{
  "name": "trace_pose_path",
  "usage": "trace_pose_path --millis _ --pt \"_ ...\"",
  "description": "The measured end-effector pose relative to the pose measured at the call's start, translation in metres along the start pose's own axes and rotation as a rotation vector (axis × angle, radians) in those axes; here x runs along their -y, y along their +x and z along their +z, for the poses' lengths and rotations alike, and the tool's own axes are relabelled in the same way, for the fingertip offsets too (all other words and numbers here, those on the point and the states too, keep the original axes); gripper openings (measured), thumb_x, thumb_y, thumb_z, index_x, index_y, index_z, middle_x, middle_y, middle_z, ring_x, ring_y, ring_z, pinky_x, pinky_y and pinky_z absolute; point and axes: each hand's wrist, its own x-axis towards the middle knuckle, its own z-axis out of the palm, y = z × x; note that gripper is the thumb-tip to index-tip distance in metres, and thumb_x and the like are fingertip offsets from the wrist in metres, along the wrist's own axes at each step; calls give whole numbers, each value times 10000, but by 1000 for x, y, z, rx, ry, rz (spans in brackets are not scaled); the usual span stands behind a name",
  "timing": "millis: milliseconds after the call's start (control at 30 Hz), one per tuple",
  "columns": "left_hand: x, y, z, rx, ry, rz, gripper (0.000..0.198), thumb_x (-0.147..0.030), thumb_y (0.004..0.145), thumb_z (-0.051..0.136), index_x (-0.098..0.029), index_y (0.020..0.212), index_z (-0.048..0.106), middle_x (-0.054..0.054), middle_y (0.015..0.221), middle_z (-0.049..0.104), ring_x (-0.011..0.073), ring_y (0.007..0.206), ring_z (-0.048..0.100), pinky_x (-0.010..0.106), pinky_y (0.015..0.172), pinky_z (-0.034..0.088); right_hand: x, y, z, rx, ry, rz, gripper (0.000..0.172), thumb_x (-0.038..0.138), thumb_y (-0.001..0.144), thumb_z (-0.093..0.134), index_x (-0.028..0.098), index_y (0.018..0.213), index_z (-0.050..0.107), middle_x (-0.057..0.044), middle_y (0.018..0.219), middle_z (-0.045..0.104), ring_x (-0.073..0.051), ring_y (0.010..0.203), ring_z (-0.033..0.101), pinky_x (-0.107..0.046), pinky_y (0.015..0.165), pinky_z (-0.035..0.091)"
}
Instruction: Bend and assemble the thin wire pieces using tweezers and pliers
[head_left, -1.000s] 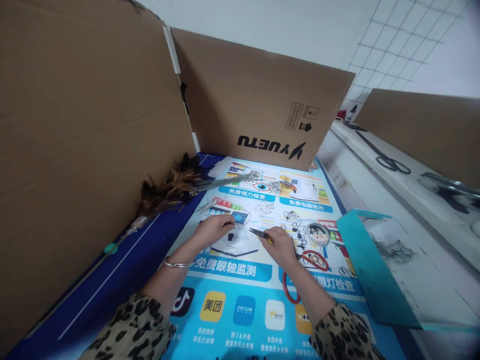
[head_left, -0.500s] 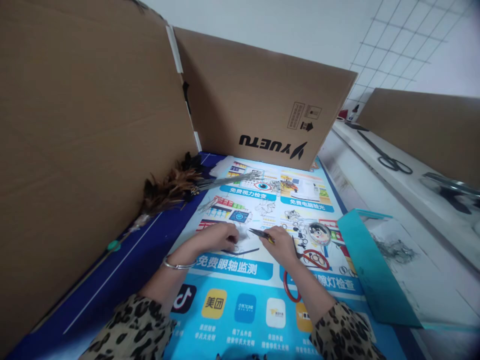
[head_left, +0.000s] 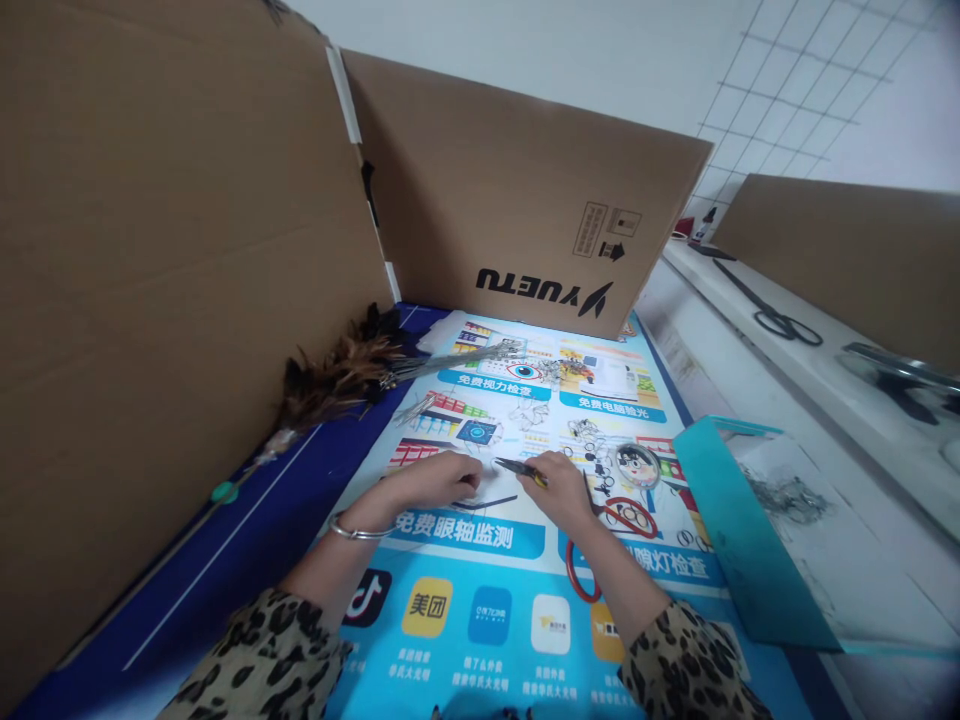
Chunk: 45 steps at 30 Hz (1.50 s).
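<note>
My right hand [head_left: 564,490] is closed round small pliers [head_left: 517,468] with yellow handles; the dark jaws point left toward my left hand. My left hand [head_left: 435,480] rests on a blue printed poster [head_left: 480,620], its fingers pinched on something small that I cannot make out. A silver bangle [head_left: 352,530] circles my left wrist. A thin dark rod [head_left: 491,502] lies on the poster just below the two hands. Small metal rings and wire bits [head_left: 592,455] are scattered to the right of the pliers.
Red-handled scissors [head_left: 600,545] lie under my right forearm. A brown feather duster [head_left: 337,375] and metal wires [head_left: 465,358] lie at the back left. Cardboard walls [head_left: 172,250] enclose the left and back. A teal tray [head_left: 739,545] with metal parts sits on the right.
My left hand slid right and toward me, from the small blue picture to close beside the plier tips. My right hand with the pliers stayed nearly still.
</note>
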Motion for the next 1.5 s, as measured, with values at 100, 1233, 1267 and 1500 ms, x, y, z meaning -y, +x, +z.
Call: trace_pose_path --millis 100,1233,1267,1500 --pt "-2 2 0 -27 -72 10 201 -237 778 495 -175 892 649 29 807 664 167 709 568 218 635 375 -1 0 0 -4 -1 -5 162 335 788 590 238 906 642 -21 835 638 -177 840 554 -289 764 423" --pt "3 22 20 -339 -959 -294 363 -506 771 494 -143 781 495 66 718 667 124 545 598 171 417 312 18 2 -27 -53 -436 -271 189 243 862 478 199 1012 584 -77 870 566 -217 853 459 -360 755 325" --pt "2 21 20 -334 -977 -298 364 -504 771 497 -140 781 496 70 716 671 122 542 597 173 424 320 20 2 -29 -42 -448 -285 194 242 867 470 200 1021 581 -78 872 567 -218 860 458 -362 759 324" --pt "-2 20 18 -304 -1036 -308 384 -511 744 535 -127 749 525 52 607 658 112 481 565 184 420 308 26 3 -34 -52 -438 -326 176 230 872 474 226 1008 585 -65 850 567 -207 837 465 -349 754 322"
